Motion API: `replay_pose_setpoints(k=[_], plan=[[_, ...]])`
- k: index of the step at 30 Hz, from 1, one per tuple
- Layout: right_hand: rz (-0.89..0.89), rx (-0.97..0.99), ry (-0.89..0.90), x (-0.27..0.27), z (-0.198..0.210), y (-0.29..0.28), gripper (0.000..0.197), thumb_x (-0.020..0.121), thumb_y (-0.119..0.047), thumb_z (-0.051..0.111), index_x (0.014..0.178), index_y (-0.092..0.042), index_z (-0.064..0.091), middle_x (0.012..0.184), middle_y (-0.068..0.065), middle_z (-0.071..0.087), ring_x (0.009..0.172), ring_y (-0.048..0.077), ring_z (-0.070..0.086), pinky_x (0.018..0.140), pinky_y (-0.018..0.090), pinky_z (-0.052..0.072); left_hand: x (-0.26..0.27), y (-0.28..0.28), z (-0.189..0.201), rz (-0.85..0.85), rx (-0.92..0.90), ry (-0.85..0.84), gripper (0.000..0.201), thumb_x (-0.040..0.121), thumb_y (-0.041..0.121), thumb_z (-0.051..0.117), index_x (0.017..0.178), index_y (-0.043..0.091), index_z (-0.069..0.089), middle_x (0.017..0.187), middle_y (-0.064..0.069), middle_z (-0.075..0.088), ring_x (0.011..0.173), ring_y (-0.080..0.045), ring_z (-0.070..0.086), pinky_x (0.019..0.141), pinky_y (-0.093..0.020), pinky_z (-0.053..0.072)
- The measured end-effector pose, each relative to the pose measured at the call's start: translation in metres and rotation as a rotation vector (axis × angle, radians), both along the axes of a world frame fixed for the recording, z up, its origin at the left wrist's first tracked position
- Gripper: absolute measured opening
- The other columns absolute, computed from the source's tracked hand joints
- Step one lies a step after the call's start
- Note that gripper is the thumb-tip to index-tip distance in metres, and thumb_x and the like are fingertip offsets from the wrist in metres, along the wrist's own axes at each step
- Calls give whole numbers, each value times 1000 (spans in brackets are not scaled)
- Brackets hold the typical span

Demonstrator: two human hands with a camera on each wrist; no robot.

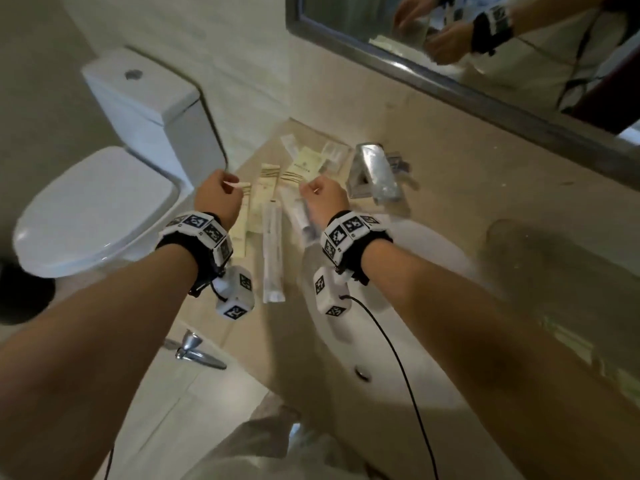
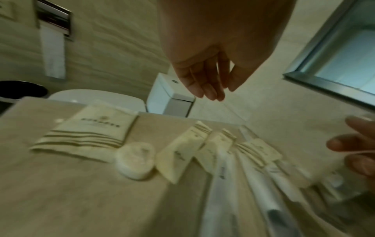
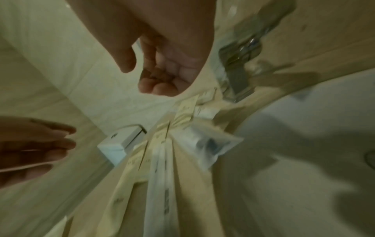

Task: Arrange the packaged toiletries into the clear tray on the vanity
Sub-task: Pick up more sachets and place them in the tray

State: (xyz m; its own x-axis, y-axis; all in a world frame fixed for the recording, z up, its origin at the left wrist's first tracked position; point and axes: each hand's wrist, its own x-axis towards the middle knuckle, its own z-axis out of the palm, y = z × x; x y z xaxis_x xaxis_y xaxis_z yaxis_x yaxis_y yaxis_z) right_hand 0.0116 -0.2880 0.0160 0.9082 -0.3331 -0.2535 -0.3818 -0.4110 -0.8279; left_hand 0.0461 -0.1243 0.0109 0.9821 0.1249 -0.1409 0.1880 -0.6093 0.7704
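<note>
Both hands hover above the bench (image 1: pixel 450 188), in the middle of the head view, holding nothing. The left hand (image 1: pixel 216 199) hangs with its fingers (image 2: pixel 211 86) loosely extended and pointing down, relaxed and open. The right hand (image 1: pixel 327 200) has its fingers (image 3: pixel 156 86) curled in toward the palm, the thumb apart from them; nothing shows inside the curl.

Below and between the hands lie the packaged toiletries (image 1: pixel 266 202), spread in a loose row on the bench: cream paper sachets, a long clear-wrapped packet (image 1: pixel 272 251) pointing toward the lower edge of the frame, and a small tube in clear wrap (image 1: pixel 301 216) just beside the right wrist. In the left wrist view a larger flat cream packet (image 2: pixel 91 131) sits at centre left, with a round wrapped soap (image 2: pixel 134 162) touching its lower right corner.

The clear tray (image 1: pixel 337 152) is hard to make out; it seems to lie just above the hands, left of the chrome tap (image 1: pixel 375 174), with a few packets in it. A white basin (image 1: pixel 398 323) fills the lower right, a toilet (image 1: pixel 100 209) the left.
</note>
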Motion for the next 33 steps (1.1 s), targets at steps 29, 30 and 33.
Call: replay_pose_setpoints(k=[29,30,33], plan=[[68,-504,178,79,-73,32,33,92,-20,52,123,-11,50,135,11,43,127,28,39,101,38,41,27,116,-66,-178,545,423,73,71,27,77,131,15,37,130,-19,41,122,-38,39,99,-48,39],[76,-521,177,80,-73,28,32,92,-21,53,122,-12,52,140,12,39,129,28,36,103,39,40,31,115,-65,-137,509,357,63,76,21,72,129,13,41,129,-19,44,121,-38,42,98,-46,40],[165,-530,232,84,-71,21,31,91,-26,54,121,-19,58,156,10,14,143,29,16,114,41,27,43,106,-56,15,353,207,35,87,13,54,122,13,49,123,-17,56,110,-35,55,83,-36,43]])
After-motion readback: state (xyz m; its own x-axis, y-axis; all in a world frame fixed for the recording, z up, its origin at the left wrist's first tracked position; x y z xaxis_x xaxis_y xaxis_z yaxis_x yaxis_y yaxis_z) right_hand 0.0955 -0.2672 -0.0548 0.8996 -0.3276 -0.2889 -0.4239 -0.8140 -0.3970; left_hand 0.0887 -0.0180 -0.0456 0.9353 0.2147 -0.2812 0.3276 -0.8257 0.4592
